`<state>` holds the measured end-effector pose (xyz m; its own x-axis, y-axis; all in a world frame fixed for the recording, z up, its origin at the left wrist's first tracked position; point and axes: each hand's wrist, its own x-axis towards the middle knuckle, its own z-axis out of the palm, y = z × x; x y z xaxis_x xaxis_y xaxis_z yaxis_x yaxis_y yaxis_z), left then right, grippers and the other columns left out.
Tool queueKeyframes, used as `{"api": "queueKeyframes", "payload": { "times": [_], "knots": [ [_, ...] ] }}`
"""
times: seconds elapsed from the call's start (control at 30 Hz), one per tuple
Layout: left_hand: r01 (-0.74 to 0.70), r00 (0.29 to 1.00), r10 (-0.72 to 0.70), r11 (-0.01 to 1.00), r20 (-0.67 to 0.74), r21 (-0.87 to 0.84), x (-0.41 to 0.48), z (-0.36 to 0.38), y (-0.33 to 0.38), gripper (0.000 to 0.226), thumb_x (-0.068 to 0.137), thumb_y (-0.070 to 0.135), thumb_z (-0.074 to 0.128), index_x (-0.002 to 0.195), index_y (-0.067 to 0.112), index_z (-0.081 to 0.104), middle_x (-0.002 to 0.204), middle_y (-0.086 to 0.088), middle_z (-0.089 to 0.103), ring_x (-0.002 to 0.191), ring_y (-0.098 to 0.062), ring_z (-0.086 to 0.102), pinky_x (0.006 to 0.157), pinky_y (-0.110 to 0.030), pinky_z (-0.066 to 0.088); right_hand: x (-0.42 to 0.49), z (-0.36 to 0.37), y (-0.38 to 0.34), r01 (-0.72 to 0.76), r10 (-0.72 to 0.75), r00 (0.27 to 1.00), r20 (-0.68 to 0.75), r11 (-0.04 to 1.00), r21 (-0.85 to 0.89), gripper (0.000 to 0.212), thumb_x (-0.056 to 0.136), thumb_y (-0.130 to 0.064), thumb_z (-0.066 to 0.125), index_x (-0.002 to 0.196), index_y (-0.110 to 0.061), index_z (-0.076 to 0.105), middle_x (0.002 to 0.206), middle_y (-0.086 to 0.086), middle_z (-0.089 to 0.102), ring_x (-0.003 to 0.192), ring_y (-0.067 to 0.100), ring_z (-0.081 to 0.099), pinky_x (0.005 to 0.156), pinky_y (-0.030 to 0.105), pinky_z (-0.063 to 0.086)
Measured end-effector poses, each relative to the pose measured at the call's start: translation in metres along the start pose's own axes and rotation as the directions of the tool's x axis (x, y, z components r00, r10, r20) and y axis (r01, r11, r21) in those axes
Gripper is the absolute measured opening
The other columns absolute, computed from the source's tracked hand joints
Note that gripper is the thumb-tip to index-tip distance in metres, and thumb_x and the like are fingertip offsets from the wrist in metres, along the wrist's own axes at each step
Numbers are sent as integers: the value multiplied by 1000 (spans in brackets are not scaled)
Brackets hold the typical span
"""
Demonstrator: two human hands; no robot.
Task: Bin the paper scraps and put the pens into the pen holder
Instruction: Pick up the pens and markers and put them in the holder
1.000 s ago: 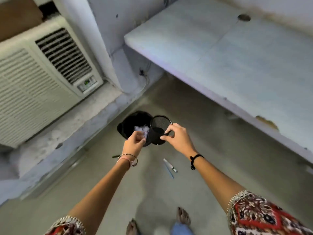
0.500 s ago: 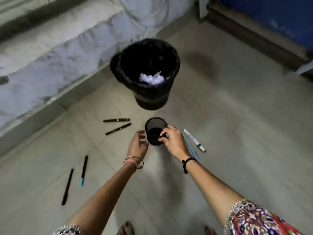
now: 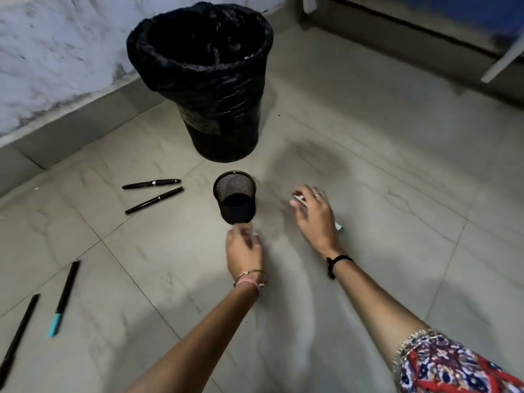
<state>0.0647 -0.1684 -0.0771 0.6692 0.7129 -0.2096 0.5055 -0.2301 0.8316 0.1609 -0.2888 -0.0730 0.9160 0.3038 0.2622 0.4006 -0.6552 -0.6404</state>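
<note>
Now my right hand (image 3: 314,214) curls over a pen (image 3: 299,198) on the floor, grasp unconfirmed; the pen holder (image 3: 235,197) stands at its nine o'clock, nearer my empty, loosely open left hand (image 3: 243,248).

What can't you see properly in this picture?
- Inside the bin: too dark in the head view to show any paper.
- The pen under the right hand: the hand covers most of it.
- The black pen at the far left: cut off by the picture's edge.
- The left hand: its fingers are blurred, so the grip is unclear.
</note>
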Motion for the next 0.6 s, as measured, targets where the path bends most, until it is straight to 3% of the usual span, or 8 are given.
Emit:
{"api": "queueKeyframes", "payload": {
  "times": [0.07,0.17,0.23,0.3,0.37,0.47,0.57,0.6],
  "knots": [
    [-307,936,272,942,221,139,-7,11,0,30,78,5,52,105,17,59,109,-7,60,103,-27,56,85,-35,48,-2,-18,32,-100,110,993,47,981,-169,16,83,-12,62,99,-10,64,99,14,61,95,36,55,82,35,41],
    [-679,707,507,683,493,271,-7,30,17,55,73,1,46,122,24,55,124,-3,57,118,-26,50,94,-35,44,-7,-46,58,-205,262,938,225,947,-247,17,80,-15,66,96,-12,65,94,12,61,94,33,58,76,33,46],
    [-754,632,498,573,595,321,-4,42,30,58,78,2,37,129,26,50,135,-2,51,131,-23,42,104,-37,36,-8,-58,62,-213,283,921,267,941,-261,15,80,-16,67,95,-12,66,91,10,63,88,29,61,67,27,38],
    [-820,564,534,449,629,354,1,50,35,59,76,9,23,123,26,55,132,-4,55,128,-22,48,104,-43,37,-7,-61,64,-198,264,926,268,947,-252,15,81,-15,67,95,-10,65,87,10,64,85,29,61,65,26,34],
    [-852,523,557,319,645,416,5,56,34,51,69,14,26,97,28,67,102,-2,67,98,-21,66,82,-39,52,-9,-60,67,-196,267,918,293,948,-249,16,81,-15,66,96,-8,65,82,6,61,83,28,60,67,26,36],
    [-878,453,544,138,706,457,9,56,31,31,65,18,36,72,28,65,73,6,63,66,-16,64,55,-23,47,-11,-62,72,-257,299,924,239,947,-194,16,83,-17,65,93,-5,66,81,6,59,83,26,57,68,26,36],
    [-896,413,579,123,703,426,10,53,34,28,65,17,37,67,25,64,64,5,61,55,-15,62,47,-20,42,-3,-76,60,-328,328,936,131,944,-22,9,85,-16,66,88,-8,66,84,10,66,72,13,63,62,19,37],
    [-907,407,608,184,682,378,8,52,36,26,70,15,39,74,23,64,68,2,62,58,-19,63,47,-23,42,3,-83,53,-350,343,934,100,934,66,2,85,-15,66,86,-13,65,80,8,67,62,6,64,59,16,41]
  ]
}}
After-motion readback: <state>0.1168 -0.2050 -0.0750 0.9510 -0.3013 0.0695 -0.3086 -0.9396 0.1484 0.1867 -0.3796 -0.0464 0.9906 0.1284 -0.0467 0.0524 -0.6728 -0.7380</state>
